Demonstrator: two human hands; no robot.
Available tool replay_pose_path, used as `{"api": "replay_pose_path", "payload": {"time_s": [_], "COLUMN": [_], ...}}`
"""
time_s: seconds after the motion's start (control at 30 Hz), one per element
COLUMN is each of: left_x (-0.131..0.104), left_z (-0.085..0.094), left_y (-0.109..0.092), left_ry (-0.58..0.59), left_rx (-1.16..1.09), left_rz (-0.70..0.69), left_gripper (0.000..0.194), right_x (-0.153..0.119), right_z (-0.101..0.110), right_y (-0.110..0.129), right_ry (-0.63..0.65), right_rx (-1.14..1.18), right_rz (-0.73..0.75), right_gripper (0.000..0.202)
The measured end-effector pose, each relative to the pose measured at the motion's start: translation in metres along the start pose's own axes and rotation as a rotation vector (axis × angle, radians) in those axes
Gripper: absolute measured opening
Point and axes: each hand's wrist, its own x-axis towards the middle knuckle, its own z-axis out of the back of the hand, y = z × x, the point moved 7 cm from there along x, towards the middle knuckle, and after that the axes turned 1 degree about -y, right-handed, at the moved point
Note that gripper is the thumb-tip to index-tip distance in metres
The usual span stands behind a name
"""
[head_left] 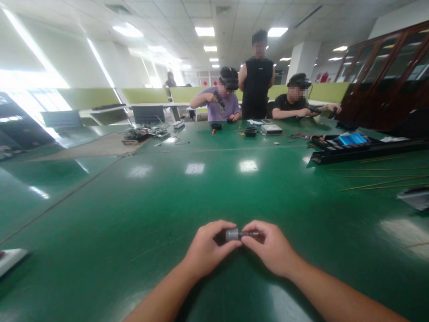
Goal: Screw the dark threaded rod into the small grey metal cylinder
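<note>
Low in the middle of the view, my left hand (pixel 208 245) has its thumb and fingers closed around a small grey metal cylinder (pixel 232 235). From the cylinder's right side sticks out a thin, ridged metal shaft (pixel 250 234), lying level. My right hand (pixel 271 247) pinches this shaft close to the cylinder, between thumb and fingers. Both hands are just above the green tabletop (pixel 208 197), nearly touching each other. The fingers partly hide the part, and its exact kind is not clear.
Thin rods (pixel 385 175) and a black tray (pixel 355 150) with a blue item lie at right. Across the table, two people sit handling tools; another stands behind. Electronic parts (pixel 144 134) are heaped at far left. A white object (pixel 11 261) sits at the left edge.
</note>
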Motion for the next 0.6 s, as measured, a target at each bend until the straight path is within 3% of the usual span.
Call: {"api": "replay_pose_path", "payload": {"time_s": [0.6], "left_x": [0.0], "left_z": [0.0027], "left_y": [-0.0016], "left_ry": [-0.028], "left_rx": [0.005], "left_rz": [-0.027], "left_gripper": [0.027], "right_x": [0.0], "right_z": [0.0004], "right_y": [-0.0023], "right_ry": [-0.001], "right_rx": [0.011], "right_rz": [-0.026], "right_gripper": [0.013]}}
